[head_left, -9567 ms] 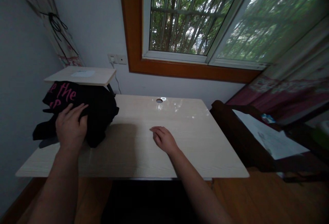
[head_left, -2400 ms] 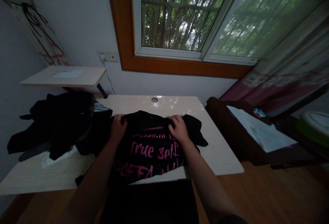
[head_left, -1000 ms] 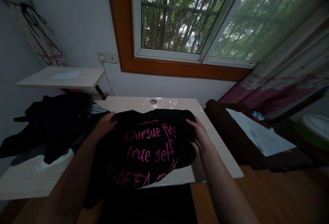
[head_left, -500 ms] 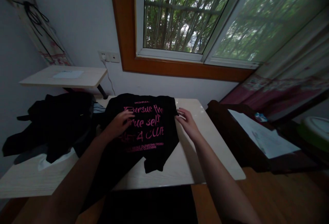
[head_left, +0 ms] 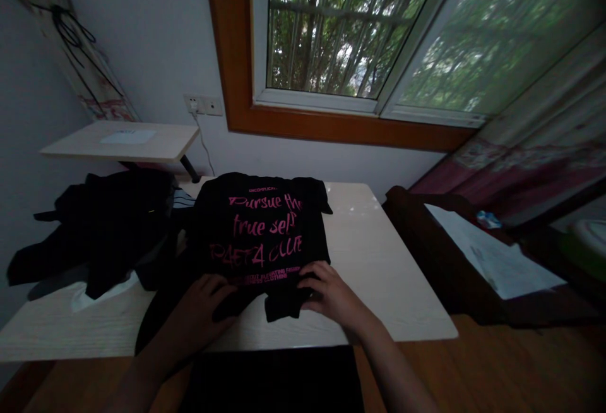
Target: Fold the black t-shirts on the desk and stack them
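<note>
Shirt (head_left: 255, 214) is lying mostly flat, table (head_left: 379, 274) supporting it; left hand (head_left: 203, 312), right hand (head_left: 331, 296) resting curled fingers near its lower edge, can't tell if gripping.

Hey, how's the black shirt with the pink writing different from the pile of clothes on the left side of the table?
The shirt lies spread out fairly flat, while the pile is bunched up. The shirt carries pink lettering; the pile shows none, just mostly black with some grey and white. The left hand and right hand are at the shirt's near edge, neither at the pile. Both are largely black and rest on the pale table.
</note>
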Available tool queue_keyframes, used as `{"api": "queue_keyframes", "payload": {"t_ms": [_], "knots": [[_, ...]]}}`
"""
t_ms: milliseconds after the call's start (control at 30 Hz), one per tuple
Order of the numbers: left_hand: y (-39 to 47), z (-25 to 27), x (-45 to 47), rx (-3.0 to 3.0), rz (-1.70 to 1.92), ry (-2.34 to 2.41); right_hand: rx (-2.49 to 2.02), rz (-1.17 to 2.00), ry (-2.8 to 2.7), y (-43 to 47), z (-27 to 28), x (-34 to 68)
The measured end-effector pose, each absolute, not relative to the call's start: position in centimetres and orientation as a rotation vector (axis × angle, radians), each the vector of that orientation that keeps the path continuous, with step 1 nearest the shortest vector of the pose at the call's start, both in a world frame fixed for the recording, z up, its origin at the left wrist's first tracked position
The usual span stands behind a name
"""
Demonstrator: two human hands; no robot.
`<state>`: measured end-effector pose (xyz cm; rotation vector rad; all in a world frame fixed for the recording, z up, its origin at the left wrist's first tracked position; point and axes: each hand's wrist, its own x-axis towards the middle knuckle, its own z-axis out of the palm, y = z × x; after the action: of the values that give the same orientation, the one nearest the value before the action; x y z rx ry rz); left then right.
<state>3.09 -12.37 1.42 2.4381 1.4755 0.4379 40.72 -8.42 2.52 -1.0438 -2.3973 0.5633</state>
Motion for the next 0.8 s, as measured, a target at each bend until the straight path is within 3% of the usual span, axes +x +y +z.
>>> {"api": "queue_keyframes", "payload": {"t_ms": [167, 433, 800], "knots": [[-11.2, 1.6, 2.4, 2.284, 0.429, 1.581, -1.126, 0.534, -2.192, -7.1, 2.6, 42.3], [-8.5, 3.7, 1.6, 1.891, 0.528, 1.717, -1.365, 0.690, -1.178, -5.6, 2.9, 46.7], [-8.8, 3.5, 2.8, 1.881, 0.530, 1.525, -1.197, 0.828, -0.888, -6.0, 4.2, 48.1]]}}
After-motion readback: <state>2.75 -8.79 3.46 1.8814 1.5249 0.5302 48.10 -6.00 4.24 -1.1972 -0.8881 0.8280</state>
